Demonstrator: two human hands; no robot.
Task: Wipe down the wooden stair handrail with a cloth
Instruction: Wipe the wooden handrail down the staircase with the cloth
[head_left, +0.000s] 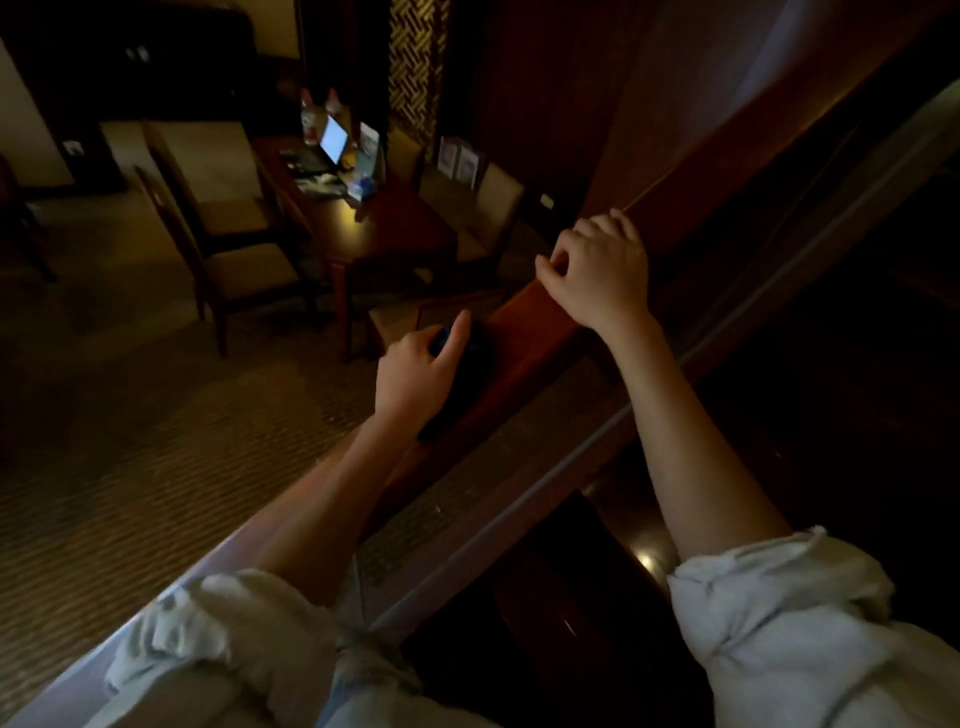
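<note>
The long red-brown wooden handrail (524, 325) slants up to the right; a dark wooden table (395, 218) stands on the floor below; the right hand (597, 273) curls its fingers over the handrail's far edge; the left hand (415, 371) grips a small dark cloth (471, 356), pressed on the handrail top.

The room is dim. A patterned carpet (104, 415) covers the floor at left. Far off, a dark wooden table (395, 228) carries a lit laptop screen (333, 139) and bottles (310, 119). Padded wooden chairs (218, 223) stand to its left and another chair (498, 202) to its right. Behind rise a lattice panel (415, 67), a dark cabinet (130, 62) and a cream wall (21, 130).
</note>
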